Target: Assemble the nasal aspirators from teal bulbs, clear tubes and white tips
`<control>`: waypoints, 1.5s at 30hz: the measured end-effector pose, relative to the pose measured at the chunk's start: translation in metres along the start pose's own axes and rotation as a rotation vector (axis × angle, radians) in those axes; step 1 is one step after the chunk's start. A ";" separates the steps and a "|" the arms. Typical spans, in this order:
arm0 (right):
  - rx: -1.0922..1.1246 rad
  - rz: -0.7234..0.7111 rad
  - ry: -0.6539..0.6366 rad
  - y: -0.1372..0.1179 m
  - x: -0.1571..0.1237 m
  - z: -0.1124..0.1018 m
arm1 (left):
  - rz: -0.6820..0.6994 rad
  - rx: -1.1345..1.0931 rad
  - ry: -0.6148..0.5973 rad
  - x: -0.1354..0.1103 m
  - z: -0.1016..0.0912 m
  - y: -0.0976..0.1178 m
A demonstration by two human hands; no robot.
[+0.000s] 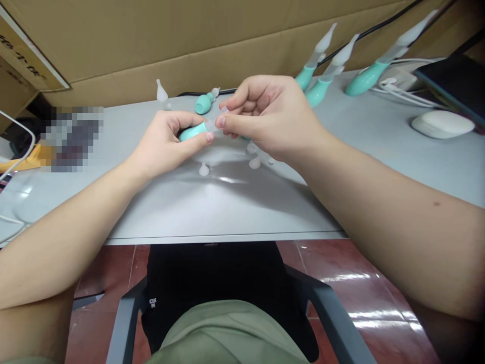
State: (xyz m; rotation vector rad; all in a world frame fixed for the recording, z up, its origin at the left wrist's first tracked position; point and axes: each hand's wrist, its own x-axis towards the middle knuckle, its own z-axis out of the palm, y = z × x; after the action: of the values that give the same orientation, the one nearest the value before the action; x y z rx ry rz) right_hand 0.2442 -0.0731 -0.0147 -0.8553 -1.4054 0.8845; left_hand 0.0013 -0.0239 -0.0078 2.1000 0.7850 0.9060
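- Grey table: the teal bulb is held over its middle.
- Right hand: thumb and fingers pinch a small translucent piece.
- Left hand: gripping the teal bulb, its clear neck towards the right hand.
- Translucent piece: apparently being fitted to the neck; the next move seems to call for straight alignment and a steady hold.

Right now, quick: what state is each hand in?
Left hand: closed, holding a teal bulb.
Right hand: closed, pinching a small translucent piece.
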 end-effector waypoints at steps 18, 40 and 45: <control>-0.050 0.081 0.004 -0.005 -0.008 0.006 | -0.025 -0.018 0.016 -0.003 -0.003 -0.005; -0.249 -0.001 -0.036 0.003 -0.008 0.011 | 0.106 0.127 -0.008 0.003 -0.019 -0.005; -0.744 -0.262 -0.138 -0.011 -0.021 0.013 | 0.165 0.235 0.055 0.008 -0.023 -0.008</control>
State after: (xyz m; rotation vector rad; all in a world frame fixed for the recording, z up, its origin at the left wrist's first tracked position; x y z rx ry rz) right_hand 0.2316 -0.0975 -0.0142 -1.1307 -1.9574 0.2012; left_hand -0.0146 -0.0052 0.0000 2.3819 0.7878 1.0039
